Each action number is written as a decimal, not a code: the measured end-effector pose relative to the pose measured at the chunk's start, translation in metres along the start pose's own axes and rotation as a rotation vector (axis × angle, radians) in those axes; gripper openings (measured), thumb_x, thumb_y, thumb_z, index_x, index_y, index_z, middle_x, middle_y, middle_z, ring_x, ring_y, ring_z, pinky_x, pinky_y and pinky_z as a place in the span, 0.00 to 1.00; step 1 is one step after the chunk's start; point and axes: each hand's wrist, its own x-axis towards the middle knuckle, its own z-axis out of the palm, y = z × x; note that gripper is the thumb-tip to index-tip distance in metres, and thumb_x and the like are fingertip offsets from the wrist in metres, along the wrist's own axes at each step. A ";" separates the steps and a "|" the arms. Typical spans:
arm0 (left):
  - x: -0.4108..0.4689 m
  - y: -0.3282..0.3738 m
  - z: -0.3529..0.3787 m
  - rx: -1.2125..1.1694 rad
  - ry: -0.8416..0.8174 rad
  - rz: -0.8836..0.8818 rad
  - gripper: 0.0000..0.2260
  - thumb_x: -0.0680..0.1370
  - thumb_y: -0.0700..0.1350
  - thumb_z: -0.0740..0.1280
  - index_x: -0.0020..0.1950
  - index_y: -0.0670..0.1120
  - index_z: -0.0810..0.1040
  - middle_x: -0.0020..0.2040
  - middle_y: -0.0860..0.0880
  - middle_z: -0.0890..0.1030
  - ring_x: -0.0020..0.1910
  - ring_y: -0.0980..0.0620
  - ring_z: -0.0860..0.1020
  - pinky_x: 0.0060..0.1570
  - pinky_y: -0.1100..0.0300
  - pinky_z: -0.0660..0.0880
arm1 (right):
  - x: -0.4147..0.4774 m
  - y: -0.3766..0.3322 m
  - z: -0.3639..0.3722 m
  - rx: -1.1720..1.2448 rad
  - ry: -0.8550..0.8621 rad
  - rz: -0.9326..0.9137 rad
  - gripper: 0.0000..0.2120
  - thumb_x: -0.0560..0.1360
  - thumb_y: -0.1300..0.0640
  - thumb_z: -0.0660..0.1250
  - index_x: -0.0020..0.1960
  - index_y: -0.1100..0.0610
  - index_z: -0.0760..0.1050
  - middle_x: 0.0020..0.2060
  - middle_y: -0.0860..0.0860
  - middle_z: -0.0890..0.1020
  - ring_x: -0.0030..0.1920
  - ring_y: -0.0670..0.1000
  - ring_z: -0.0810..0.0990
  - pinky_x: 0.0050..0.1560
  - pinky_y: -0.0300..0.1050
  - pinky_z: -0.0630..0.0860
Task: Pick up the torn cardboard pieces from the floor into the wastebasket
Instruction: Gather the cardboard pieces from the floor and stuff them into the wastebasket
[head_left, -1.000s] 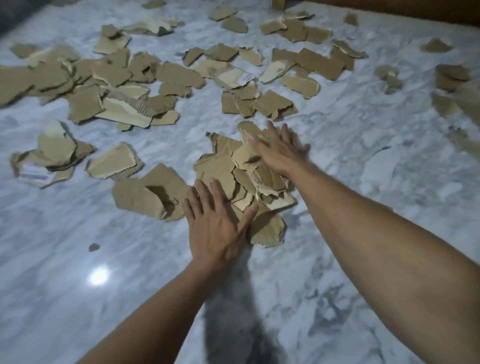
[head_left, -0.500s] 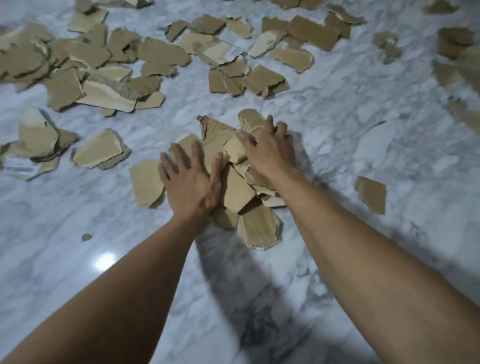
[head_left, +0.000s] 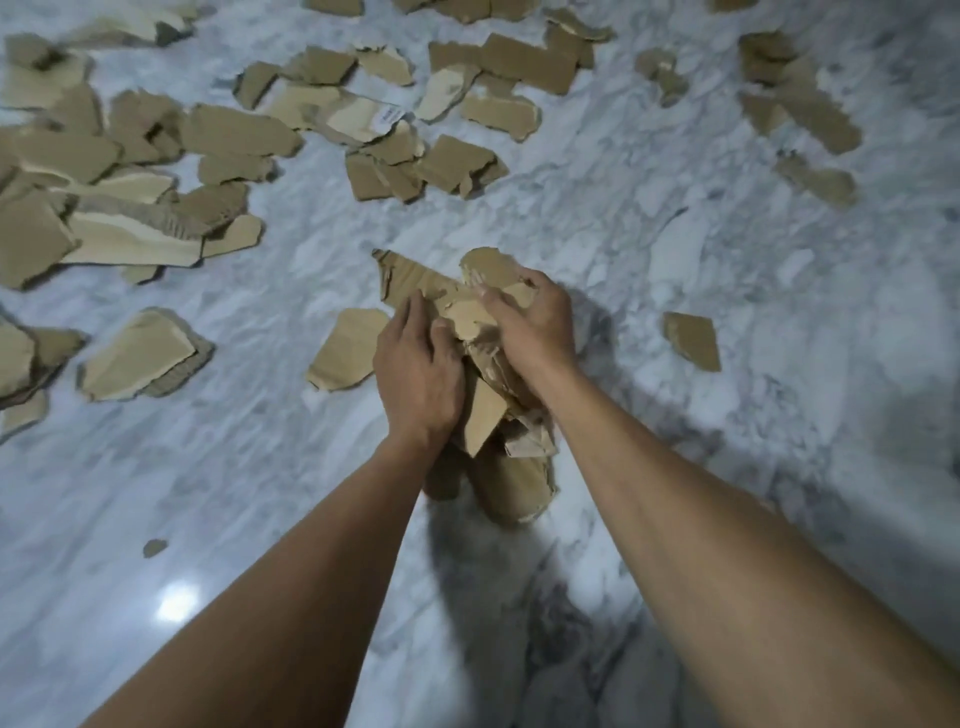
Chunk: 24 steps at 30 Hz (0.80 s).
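A bunch of torn brown cardboard pieces (head_left: 467, 312) is squeezed between my two hands at the middle of the view, just above the white marble floor (head_left: 208, 467). My left hand (head_left: 418, 371) presses on its left side, fingers curled around the pieces. My right hand (head_left: 530, 325) clamps the right side and top. Some pieces hang below my wrists (head_left: 511, 478). One flat piece (head_left: 348, 348) lies on the floor just left of my left hand. No wastebasket is in view.
Many more torn pieces lie scattered across the far floor, thickest at the left (head_left: 119, 208) and top middle (head_left: 431, 166). A lone piece (head_left: 693, 340) lies right of my hands, a tiny scrap (head_left: 154, 546) at lower left. A light glare spot (head_left: 176, 603) shines nearby.
My hands have drawn together from flat and spread on the pile to gripping it from both sides. The pieces are bunched up between them, and the view has moved closer.
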 end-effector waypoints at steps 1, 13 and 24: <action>-0.002 0.011 0.006 -0.141 -0.008 -0.061 0.17 0.82 0.49 0.56 0.62 0.42 0.78 0.61 0.44 0.81 0.60 0.49 0.76 0.59 0.52 0.71 | 0.000 0.000 -0.006 0.046 0.062 0.023 0.26 0.73 0.48 0.76 0.68 0.56 0.76 0.64 0.51 0.79 0.53 0.39 0.80 0.51 0.33 0.78; -0.039 0.158 0.070 -0.784 -0.295 -0.323 0.26 0.73 0.43 0.70 0.71 0.53 0.73 0.56 0.46 0.84 0.48 0.51 0.85 0.53 0.51 0.81 | -0.016 -0.018 -0.165 0.360 0.362 0.026 0.21 0.71 0.56 0.78 0.62 0.58 0.79 0.41 0.42 0.82 0.40 0.37 0.83 0.40 0.33 0.79; -0.112 0.363 0.173 -0.830 -0.635 -0.161 0.26 0.74 0.47 0.69 0.71 0.42 0.74 0.56 0.41 0.85 0.50 0.44 0.84 0.44 0.53 0.79 | -0.046 -0.056 -0.418 0.333 0.670 -0.115 0.14 0.70 0.51 0.77 0.54 0.50 0.80 0.49 0.51 0.86 0.49 0.51 0.85 0.55 0.53 0.82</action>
